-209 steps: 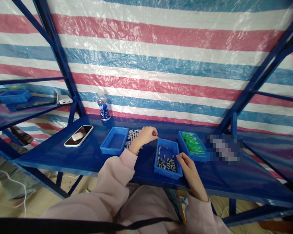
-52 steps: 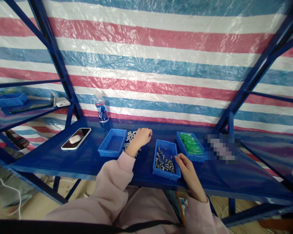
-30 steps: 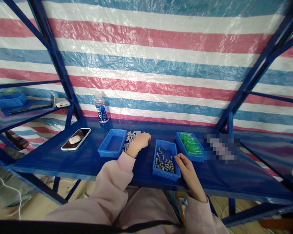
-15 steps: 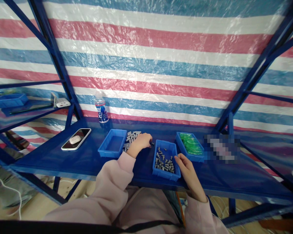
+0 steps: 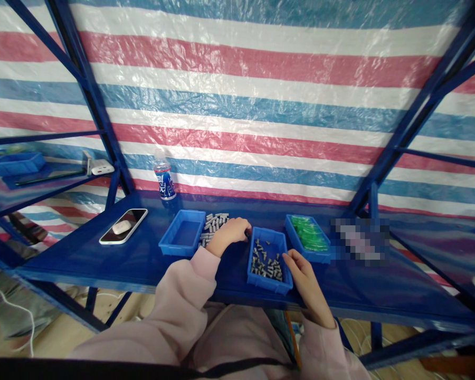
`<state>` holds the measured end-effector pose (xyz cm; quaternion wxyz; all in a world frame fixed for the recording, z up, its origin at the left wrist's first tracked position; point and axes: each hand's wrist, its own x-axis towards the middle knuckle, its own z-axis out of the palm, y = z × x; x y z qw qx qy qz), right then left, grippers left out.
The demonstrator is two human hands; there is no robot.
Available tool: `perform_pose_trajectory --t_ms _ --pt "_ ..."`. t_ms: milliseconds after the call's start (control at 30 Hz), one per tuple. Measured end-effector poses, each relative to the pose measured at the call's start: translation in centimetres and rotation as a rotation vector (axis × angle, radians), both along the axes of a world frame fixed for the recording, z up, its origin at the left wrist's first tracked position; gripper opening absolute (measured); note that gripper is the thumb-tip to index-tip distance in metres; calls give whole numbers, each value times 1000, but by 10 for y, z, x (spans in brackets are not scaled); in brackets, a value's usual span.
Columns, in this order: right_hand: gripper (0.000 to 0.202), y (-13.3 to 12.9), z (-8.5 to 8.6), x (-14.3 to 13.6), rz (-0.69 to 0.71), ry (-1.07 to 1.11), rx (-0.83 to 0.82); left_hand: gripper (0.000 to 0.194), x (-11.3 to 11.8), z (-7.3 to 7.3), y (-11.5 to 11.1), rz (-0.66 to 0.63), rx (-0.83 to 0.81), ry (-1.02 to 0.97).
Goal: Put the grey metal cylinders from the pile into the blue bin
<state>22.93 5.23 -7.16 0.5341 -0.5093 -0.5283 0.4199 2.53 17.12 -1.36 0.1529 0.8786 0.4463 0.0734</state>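
Observation:
My left hand [image 5: 237, 230] is closed in a pinch on a small dark piece between the pile of grey metal pieces [image 5: 214, 226] and the bin of screws. The blue bin [image 5: 269, 287] holds several small grey screws, mostly in its near half. At its right wall rests my right hand [image 5: 300, 265], with thumb and fingertips pressed together on the rim. Left of the pile stands an empty blue bin [image 5: 183, 232]. Behind my right hand, another blue bin holds green plastic packets [image 5: 309, 234].
A phone [image 5: 124, 226] with a white case on it lies at the left of the blue table [image 5: 83, 264]. A labelled bottle [image 5: 164, 178] stands at the back edge. Blue frame posts rise on both sides. A blurred patch lies at the right.
My left hand has shifted slightly right, nearer the bin of screws, with the small dark piece at its fingertips. My right hand has stayed at the rim.

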Motion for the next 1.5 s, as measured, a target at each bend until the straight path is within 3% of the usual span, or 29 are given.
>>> perform_pose_trajectory --t_ms 967,1267,1500 --pt "34 0 -1 1 28 4 13 18 -6 4 1 67 13 55" --pt "34 2 -2 1 28 13 10 22 -2 10 -2 45 122 -243" --pt "33 1 -2 1 29 16 7 25 4 18 -7 -47 53 -499"
